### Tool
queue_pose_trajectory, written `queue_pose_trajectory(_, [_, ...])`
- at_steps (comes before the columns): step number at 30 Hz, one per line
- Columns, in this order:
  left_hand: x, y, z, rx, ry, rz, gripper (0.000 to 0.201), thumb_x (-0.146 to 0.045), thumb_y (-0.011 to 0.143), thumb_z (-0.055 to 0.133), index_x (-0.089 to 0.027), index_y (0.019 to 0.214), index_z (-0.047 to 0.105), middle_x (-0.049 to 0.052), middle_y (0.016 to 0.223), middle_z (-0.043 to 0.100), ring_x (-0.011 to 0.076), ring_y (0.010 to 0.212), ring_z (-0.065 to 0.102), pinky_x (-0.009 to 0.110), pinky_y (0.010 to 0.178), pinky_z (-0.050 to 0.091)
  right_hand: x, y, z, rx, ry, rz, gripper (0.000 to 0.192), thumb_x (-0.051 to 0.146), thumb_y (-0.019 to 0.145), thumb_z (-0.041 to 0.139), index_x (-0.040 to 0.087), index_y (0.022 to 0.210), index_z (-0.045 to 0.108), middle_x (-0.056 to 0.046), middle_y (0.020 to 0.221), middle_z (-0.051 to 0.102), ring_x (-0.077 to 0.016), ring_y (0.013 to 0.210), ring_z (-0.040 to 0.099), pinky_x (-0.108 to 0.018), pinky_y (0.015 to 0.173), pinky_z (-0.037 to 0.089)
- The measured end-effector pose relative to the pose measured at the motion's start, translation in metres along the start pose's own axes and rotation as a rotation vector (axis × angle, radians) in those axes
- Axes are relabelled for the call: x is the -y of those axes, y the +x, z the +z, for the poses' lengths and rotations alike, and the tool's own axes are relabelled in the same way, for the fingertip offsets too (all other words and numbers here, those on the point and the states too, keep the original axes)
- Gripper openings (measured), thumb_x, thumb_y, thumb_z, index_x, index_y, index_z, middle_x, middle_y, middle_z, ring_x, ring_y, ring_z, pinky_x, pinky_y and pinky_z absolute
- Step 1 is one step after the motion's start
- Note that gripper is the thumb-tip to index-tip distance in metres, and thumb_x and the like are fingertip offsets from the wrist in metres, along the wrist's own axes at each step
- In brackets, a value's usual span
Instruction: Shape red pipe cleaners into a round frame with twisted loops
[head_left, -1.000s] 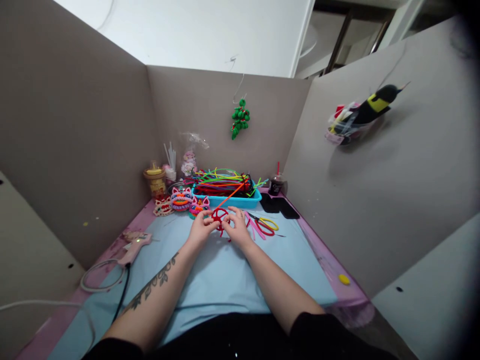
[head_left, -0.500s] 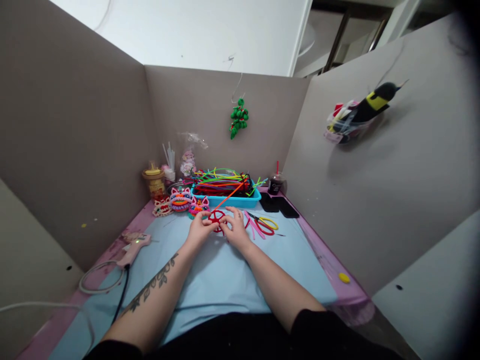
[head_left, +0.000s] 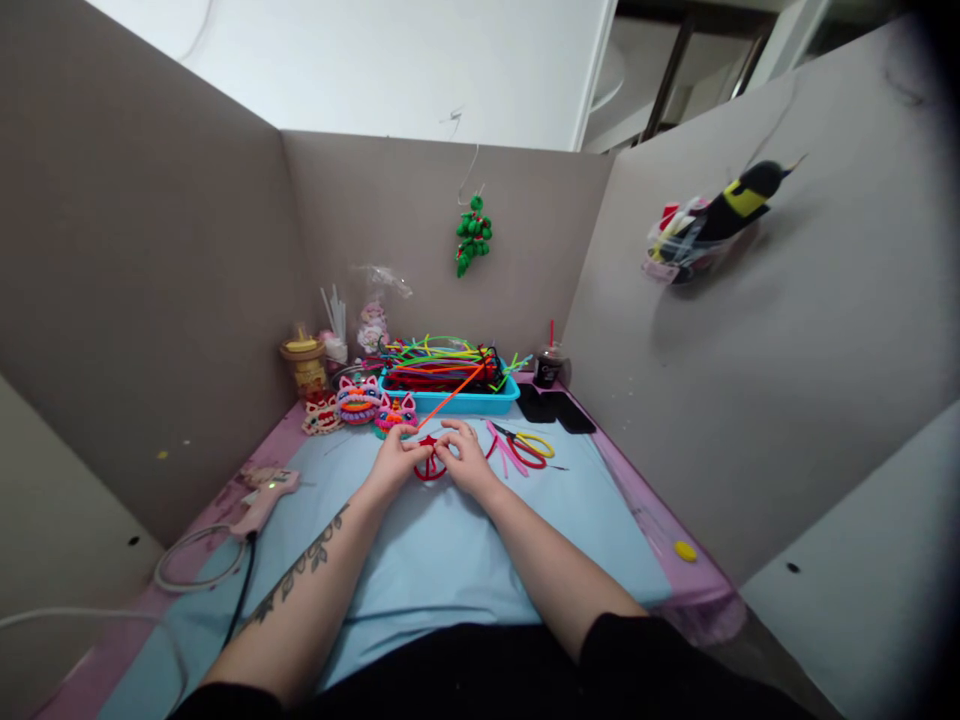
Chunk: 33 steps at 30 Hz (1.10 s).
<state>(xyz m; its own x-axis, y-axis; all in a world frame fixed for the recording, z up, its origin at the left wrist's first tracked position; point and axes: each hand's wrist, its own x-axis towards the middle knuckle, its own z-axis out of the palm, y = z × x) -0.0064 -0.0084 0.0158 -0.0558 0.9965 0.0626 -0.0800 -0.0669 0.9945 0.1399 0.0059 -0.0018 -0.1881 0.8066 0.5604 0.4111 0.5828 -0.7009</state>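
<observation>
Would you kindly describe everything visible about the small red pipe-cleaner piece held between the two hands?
The red pipe-cleaner piece looks like fuzzy wire bent into a small rounded loop with strands crossing inside; finer detail is too small to tell. It sits low over the blue mat, pinched between the left hand and the right hand, whose fingers cover its sides. An orange stem slants up from it toward the blue tray.

A small red pipe-cleaner ring [head_left: 429, 459] with spokes across it, like a little wheel, sits low over the blue mat. An orange pipe cleaner [head_left: 454, 393] is joined to it and runs straight up toward 1 o'clock. The fingers pinching the ring from both sides hide part of it.
</observation>
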Motion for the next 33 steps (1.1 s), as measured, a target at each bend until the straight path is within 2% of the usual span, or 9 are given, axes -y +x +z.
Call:
queue_pose_trajectory(2, [-0.003, 0.000, -0.001, -0.045, -0.007, -0.019, 0.049, -0.029, 0.052, 0.074, -0.017, 0.091, 0.047, -0.004, 0.055, 0.058, 0.0098, 0.045, 0.051, 0.021, 0.047, 0.034, 0.002, 0.000, -0.002, 0.002, 0.001, -0.026, 0.013, 0.016, 0.075, 0.052, 0.021, 0.082, 0.062, -0.008, 0.114, 0.050, -0.0215, 0.113, 0.042, -0.041, 0.097, 0.032])
queue_pose_trajectory(6, [-0.007, 0.001, -0.002, -0.143, -0.025, -0.024, 0.047, -0.028, 0.050, 0.076, -0.017, 0.087, 0.050, -0.003, 0.055, 0.058, 0.0118, 0.047, 0.052, 0.022, 0.047, 0.034, 0.011, -0.001, -0.006, 0.055, -0.045, -0.205, 0.039, 0.011, 0.067, 0.056, 0.025, 0.104, 0.058, -0.006, 0.118, 0.049, -0.0223, 0.117, 0.038, -0.042, 0.099, 0.030])
queue_pose_trajectory(9, [-0.009, 0.000, -0.002, -0.156, -0.047, -0.036, 0.047, -0.028, 0.048, 0.077, -0.017, 0.085, 0.050, -0.002, 0.056, 0.059, 0.0132, 0.049, 0.054, 0.023, 0.048, 0.035, 0.014, -0.003, -0.007, 0.051, -0.091, -0.286, 0.028, 0.013, 0.069, 0.058, 0.027, 0.092, 0.063, -0.004, 0.115, 0.051, -0.0231, 0.115, 0.038, -0.044, 0.098, 0.030])
queue_pose_trajectory(11, [-0.009, 0.000, -0.001, -0.153, -0.045, -0.048, 0.047, -0.028, 0.049, 0.076, -0.017, 0.086, 0.050, -0.002, 0.056, 0.060, 0.0130, 0.049, 0.054, 0.023, 0.049, 0.036, 0.014, -0.004, -0.006, -0.011, -0.099, -0.281, 0.017, 0.014, 0.073, 0.056, 0.027, 0.081, 0.065, -0.004, 0.106, 0.055, -0.0221, 0.108, 0.042, -0.043, 0.094, 0.033])
queue_pose_trajectory(14, [-0.005, 0.001, 0.000, -0.130, -0.034, -0.030, 0.047, -0.027, 0.051, 0.075, -0.017, 0.089, 0.049, -0.002, 0.057, 0.059, 0.0122, 0.051, 0.055, 0.023, 0.052, 0.039, 0.015, -0.005, -0.005, -0.079, -0.082, -0.267, 0.014, 0.016, 0.076, 0.056, 0.025, 0.075, 0.067, -0.005, 0.089, 0.057, -0.0207, 0.095, 0.046, -0.041, 0.087, 0.037])
queue_pose_trajectory(19, [0.002, 0.001, 0.002, 0.006, 0.050, 0.098, 0.050, -0.026, 0.054, 0.073, -0.017, 0.095, 0.046, -0.007, 0.053, 0.052, 0.0088, 0.047, 0.051, 0.019, 0.050, 0.036, 0.015, -0.002, -0.008, -0.160, -0.014, -0.148, 0.007, 0.018, 0.072, 0.062, 0.023, 0.069, 0.066, -0.003, 0.084, 0.056, -0.0200, 0.090, 0.049, -0.038, 0.084, 0.038])
queue_pose_trajectory(24, [-0.004, -0.007, 0.004, 0.211, 0.133, 0.089, 0.048, -0.026, 0.057, 0.070, -0.019, 0.098, 0.047, -0.009, 0.050, 0.046, 0.0065, 0.043, 0.043, 0.017, 0.045, 0.029, 0.002, 0.004, -0.010, -0.228, 0.056, 0.050, 0.003, 0.021, 0.068, 0.066, 0.021, 0.065, 0.065, -0.004, 0.087, 0.056, -0.0202, 0.091, 0.050, -0.037, 0.086, 0.039])
queue_pose_trajectory(29, [-0.007, -0.009, 0.003, 0.239, 0.153, 0.075, 0.047, -0.024, 0.057, 0.069, -0.019, 0.098, 0.047, -0.009, 0.051, 0.048, 0.0070, 0.044, 0.043, 0.017, 0.046, 0.029, -0.010, 0.007, -0.007, -0.179, 0.134, 0.151, 0.005, 0.025, 0.066, 0.066, 0.020, 0.065, 0.065, -0.006, 0.091, 0.057, -0.0201, 0.091, 0.054, -0.037, 0.088, 0.040])
queue_pose_trajectory(33, [-0.003, -0.004, 0.002, 0.223, 0.168, 0.101, 0.043, -0.026, 0.060, 0.067, -0.019, 0.097, 0.045, -0.010, 0.049, 0.045, 0.0068, 0.042, 0.042, 0.017, 0.045, 0.027, -0.016, 0.009, -0.006, -0.097, 0.246, 0.180, 0.014, 0.029, 0.068, 0.065, 0.018, 0.076, 0.067, -0.008, 0.095, 0.060, -0.0208, 0.094, 0.057, -0.037, 0.087, 0.043])
